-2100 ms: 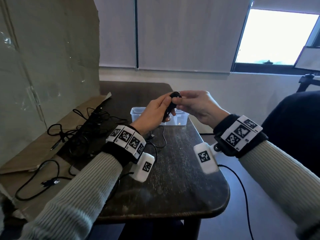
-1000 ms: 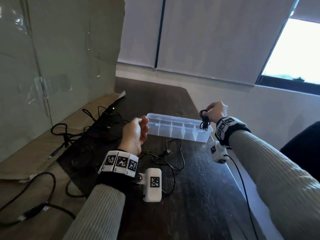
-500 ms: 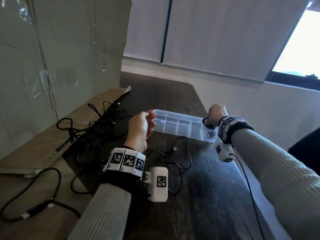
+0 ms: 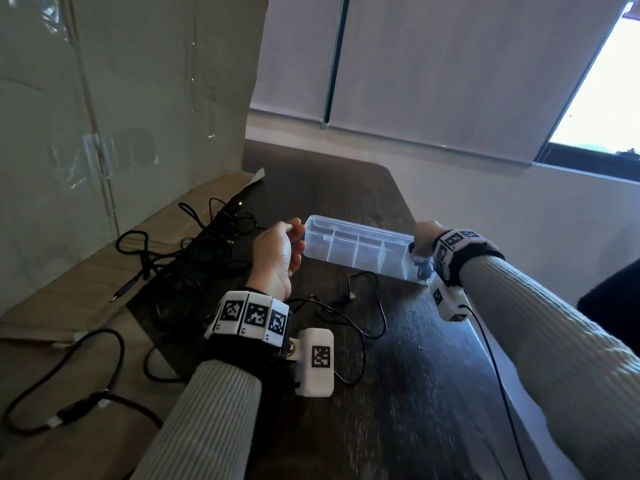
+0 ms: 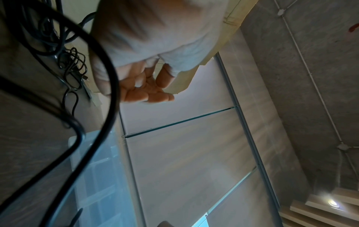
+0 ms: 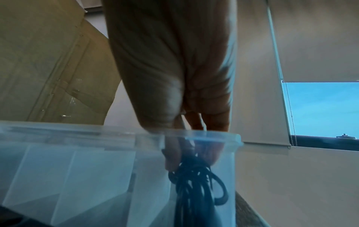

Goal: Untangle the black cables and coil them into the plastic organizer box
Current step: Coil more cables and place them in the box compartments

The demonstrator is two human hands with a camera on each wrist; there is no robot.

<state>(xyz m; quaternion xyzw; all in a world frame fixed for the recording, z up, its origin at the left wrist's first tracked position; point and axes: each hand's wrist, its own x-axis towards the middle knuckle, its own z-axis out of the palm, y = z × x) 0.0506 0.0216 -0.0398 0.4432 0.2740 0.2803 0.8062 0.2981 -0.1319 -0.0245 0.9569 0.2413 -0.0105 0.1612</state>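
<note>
The clear plastic organizer box [image 4: 360,233] lies across the dark table, divided into several compartments. My right hand [image 4: 423,240] reaches down into the rightmost compartment and pinches a coiled black cable [image 4: 420,269]. The right wrist view shows my right hand [image 6: 190,162] holding the coiled cable [image 6: 196,187] behind the box wall [image 6: 87,161]. My left hand [image 4: 281,249] hovers by the box's left end, fingers loosely curled and holding nothing; whether it touches the box I cannot tell. In the left wrist view the left hand [image 5: 147,89] is empty too. A loose black cable [image 4: 367,303] lies before the box.
A tangle of black cables [image 4: 194,247] lies left of the box, partly on flattened cardboard [image 4: 52,306]. Another cable [image 4: 69,403] loops at the near left. A tall cardboard sheet [image 4: 121,98] stands at the left. The table edge [image 4: 485,348] runs under my right forearm.
My right hand has carried the coiled cable to the box's right end and lowered it into the last compartment. My left hand has let go of the coil and moved to the box's left end.
</note>
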